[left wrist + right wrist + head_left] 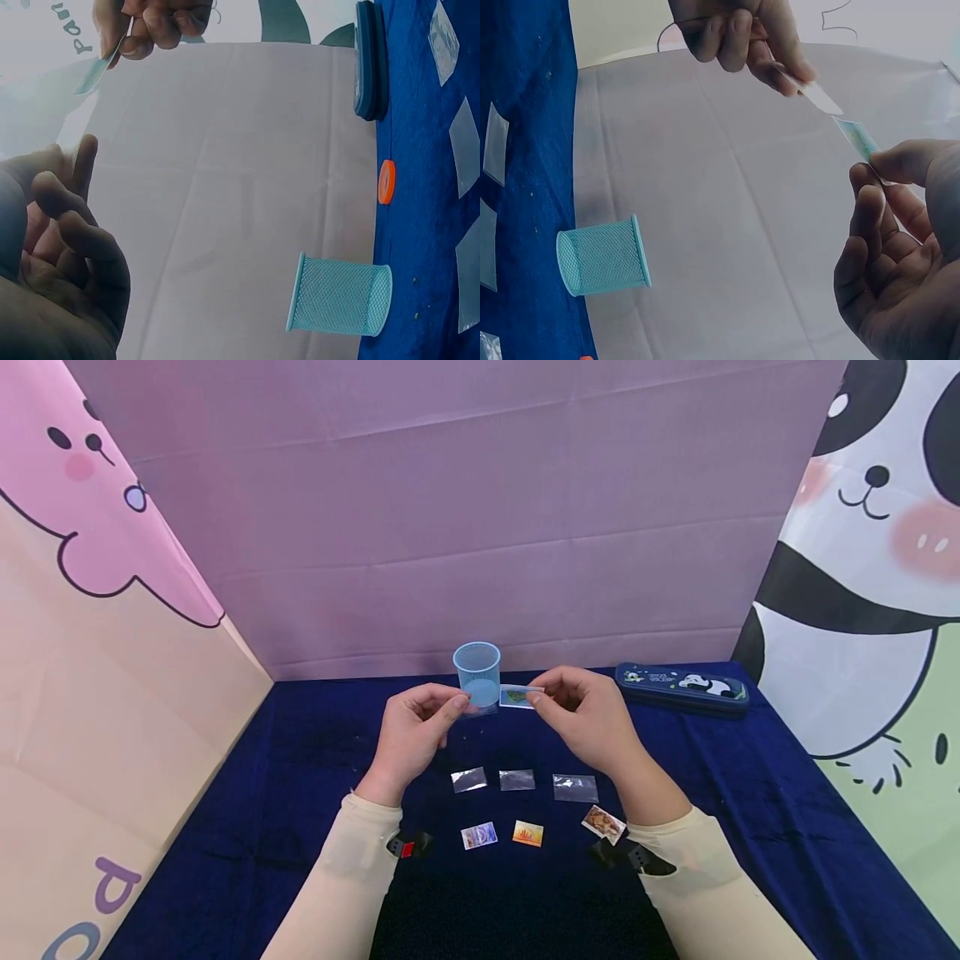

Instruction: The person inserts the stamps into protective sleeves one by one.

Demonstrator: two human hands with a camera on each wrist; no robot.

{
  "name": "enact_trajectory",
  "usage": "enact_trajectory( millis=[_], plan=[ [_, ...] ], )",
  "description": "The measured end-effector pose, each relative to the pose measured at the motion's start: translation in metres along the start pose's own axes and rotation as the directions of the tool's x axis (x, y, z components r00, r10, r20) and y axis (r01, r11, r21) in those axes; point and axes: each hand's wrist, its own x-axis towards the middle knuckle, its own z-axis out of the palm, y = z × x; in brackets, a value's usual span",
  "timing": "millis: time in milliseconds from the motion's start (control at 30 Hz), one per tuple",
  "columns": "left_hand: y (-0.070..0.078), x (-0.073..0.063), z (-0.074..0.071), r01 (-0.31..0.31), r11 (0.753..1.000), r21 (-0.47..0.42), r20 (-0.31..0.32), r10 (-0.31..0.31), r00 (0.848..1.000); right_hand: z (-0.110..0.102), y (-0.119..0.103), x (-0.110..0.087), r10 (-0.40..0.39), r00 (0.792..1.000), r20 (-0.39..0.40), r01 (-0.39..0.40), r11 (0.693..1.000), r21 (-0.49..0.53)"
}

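My left hand (408, 727) pinches a small clear plastic sleeve (821, 97) by its edge between thumb and fingers. Across from it, my right hand (588, 718) pinches a stamp-like picture card (516, 697) with a blue-green print and white border. Both are held up in the air, the card's free end close to the sleeve's tip in the right wrist view (859, 139). Nearer me lie three flat clear sleeves, at left (468, 779), middle (517, 780) and right (575, 787). Below them are a blue-violet card (479, 836), an orange-yellow card (528, 833) and a brown card (603, 824).
A light-blue mesh pen cup (477, 664) stands upright at the back, behind my hands. To its right lies a dark-blue panda pencil case (681, 689). The left wrist view shows an orange round object (386, 182) on the blue cloth. A lilac curtain (480, 527) hangs behind.
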Motion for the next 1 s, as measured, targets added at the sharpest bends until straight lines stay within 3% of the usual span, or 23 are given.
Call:
enact_trajectory(
  millis=[267, 467, 733, 1000],
  plan=[
    [-0.0009, -0.0003, -0.001, -0.009, 1.0, -0.001, -0.04, 0.009, 0.999, -0.0011, 0.0004, 0.0003, -0.016, 1.0, -0.019, 0.016, 1.0, 0.024],
    [-0.0011, 0.0002, -0.0014, -0.017, 0.998, -0.055, -0.069, 0.013, 0.998, 0.0002, -0.0005, -0.0005, -0.027, 1.0, -0.015, 0.027, 0.999, 0.028],
    [-0.0006, 0.0004, -0.001, 0.011, 0.992, -0.125, -0.06, -0.019, 0.998, 0.0037, -0.0009, -0.001, -0.031, 0.999, -0.012, 0.032, 0.999, 0.029],
    [-0.0001, 0.0003, -0.0004, 0.025, 0.99, -0.137, -0.056, -0.033, 0.998, 0.0069, -0.0001, -0.0014, -0.012, 1.0, -0.001, 0.012, 0.999, 0.036]
  ],
)
